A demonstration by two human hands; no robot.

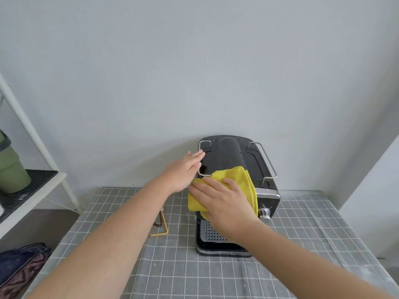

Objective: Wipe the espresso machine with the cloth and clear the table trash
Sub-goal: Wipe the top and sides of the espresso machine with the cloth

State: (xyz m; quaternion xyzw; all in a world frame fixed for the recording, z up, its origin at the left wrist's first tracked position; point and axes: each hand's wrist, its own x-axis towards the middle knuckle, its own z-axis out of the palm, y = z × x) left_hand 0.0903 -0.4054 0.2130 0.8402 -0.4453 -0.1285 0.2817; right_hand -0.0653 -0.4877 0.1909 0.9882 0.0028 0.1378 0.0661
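A black espresso machine [228,156] with metal side rails stands at the back of the table against the wall. Its perforated drip tray [212,234] faces me. A yellow cloth [235,176] lies over the machine's front top edge. My right hand [224,201] presses flat on the cloth, fingers spread. My left hand [183,169] rests flat against the machine's left side by the rail, holding nothing. A thin yellow and brown strip of trash [160,225] lies on the table left of the machine, partly hidden by my left forearm.
The table [302,244] carries a grey checked tablecloth. A white shelf [32,190] at the left holds a green container [13,169] on a black mat. Dark patterned fabric [19,268] sits low at the left. A wall rises close behind and at the right.
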